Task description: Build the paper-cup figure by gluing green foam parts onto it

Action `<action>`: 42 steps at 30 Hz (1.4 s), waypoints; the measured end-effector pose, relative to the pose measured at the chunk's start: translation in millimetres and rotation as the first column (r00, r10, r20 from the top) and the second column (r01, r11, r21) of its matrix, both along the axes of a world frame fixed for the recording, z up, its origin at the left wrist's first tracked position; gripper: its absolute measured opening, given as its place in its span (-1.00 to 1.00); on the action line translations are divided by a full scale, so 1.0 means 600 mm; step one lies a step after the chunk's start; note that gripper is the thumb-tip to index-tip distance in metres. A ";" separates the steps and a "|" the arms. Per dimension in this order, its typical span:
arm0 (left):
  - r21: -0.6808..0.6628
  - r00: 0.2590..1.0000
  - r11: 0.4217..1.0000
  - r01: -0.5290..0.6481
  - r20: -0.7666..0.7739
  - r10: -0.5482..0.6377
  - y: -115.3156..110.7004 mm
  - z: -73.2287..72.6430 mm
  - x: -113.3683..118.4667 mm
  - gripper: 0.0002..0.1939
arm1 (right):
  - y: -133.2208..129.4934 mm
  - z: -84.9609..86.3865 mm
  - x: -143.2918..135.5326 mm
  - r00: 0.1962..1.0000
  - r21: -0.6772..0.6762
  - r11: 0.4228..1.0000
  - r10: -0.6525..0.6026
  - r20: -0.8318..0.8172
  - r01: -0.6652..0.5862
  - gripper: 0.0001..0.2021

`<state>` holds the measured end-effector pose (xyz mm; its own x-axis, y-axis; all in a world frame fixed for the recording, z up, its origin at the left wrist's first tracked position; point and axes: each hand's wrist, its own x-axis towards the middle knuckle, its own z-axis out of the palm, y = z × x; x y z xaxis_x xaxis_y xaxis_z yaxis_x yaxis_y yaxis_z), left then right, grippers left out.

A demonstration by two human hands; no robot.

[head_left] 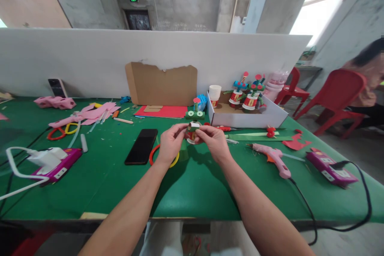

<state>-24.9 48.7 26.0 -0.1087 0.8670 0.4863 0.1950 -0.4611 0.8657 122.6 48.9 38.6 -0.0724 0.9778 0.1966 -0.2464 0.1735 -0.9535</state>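
Note:
Both hands meet at the middle of the green table. My left hand and my right hand pinch a small curled strip between them, pale on its outer side. Just behind and below it is a paper cup with a red label, partly covered by the fingers. A green roll with white eyes shows beyond the fingertips, topped by a spring and a red disc. Scissors with red and yellow handles lie partly under my left wrist.
A black phone lies left of the hands. A pink glue gun and a purple power strip lie right. Behind stands a white box with cup figures. A person sits far right.

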 end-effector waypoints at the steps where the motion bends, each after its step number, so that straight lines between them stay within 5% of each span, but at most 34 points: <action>1: 0.006 1.000 1.000 -0.016 0.009 0.016 -0.002 0.002 0.000 -0.78 | 0.000 -0.001 -0.001 0.999 0.018 0.999 -0.031 0.021 0.030 -0.76; 8: 0.010 0.999 0.999 0.053 0.009 -0.053 -0.006 0.005 0.004 -0.79 | -0.003 -0.005 -0.001 0.959 0.217 0.964 -0.198 0.204 0.153 -0.88; 22: 0.047 0.999 0.999 -0.010 -0.040 0.011 -0.003 0.001 0.001 -0.87 | -0.002 -0.005 0.000 0.973 0.170 0.983 -0.111 0.204 0.077 -0.85; 34: -0.236 0.963 0.959 0.159 0.249 -0.099 -0.007 0.009 0.016 -0.73 | 0.006 -0.020 0.000 0.975 0.156 0.987 -0.070 0.209 0.038 -0.85; 42: -0.149 0.978 0.985 0.085 0.201 -0.054 -0.017 0.007 0.014 -0.77 | -0.021 -0.032 0.011 0.987 0.151 0.987 -0.084 0.138 0.063 -0.70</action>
